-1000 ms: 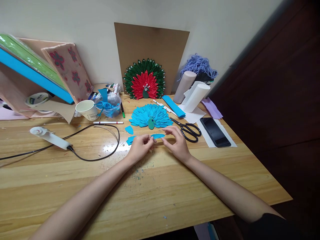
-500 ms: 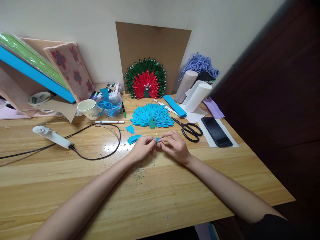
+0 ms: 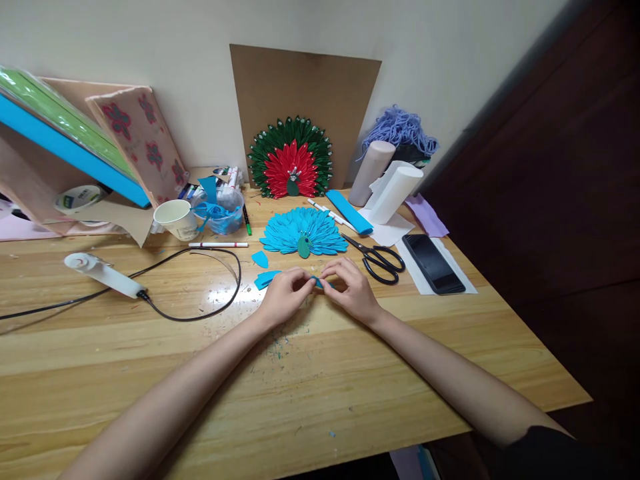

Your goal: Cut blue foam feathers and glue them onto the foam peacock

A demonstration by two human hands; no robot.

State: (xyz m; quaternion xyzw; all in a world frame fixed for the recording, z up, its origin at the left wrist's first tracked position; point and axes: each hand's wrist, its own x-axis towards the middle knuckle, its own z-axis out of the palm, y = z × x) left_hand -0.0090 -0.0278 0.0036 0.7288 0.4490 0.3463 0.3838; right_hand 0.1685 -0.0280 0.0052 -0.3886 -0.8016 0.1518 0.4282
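Observation:
Between my two hands is a small blue crepe paper piece (image 3: 317, 283), pinched from both sides. My left hand (image 3: 286, 293) grips its left end with thumb and finger; my right hand (image 3: 351, 291) has the other end. Much of the piece is hidden by fingertips. Just beyond lies a blue paper peacock (image 3: 300, 230) with a green body. Left of my left hand are blue paper pieces (image 3: 264, 280) and one petal-shaped cutout (image 3: 260, 259). Black-handled scissors (image 3: 383, 262) rest beyond my right hand.
A white glue gun (image 3: 104, 275) with a black cable lies left. Behind are a paper cup (image 3: 176, 220), a tub of blue scraps (image 3: 220, 217), markers, and a red-green peacock (image 3: 291, 160) against brown board. A phone (image 3: 434, 264) and paper rolls (image 3: 397, 195) sit right.
My fingers have shifted slightly on the blue crepe paper piece, and more of it shows between the fingertips. The things around it have stayed put.

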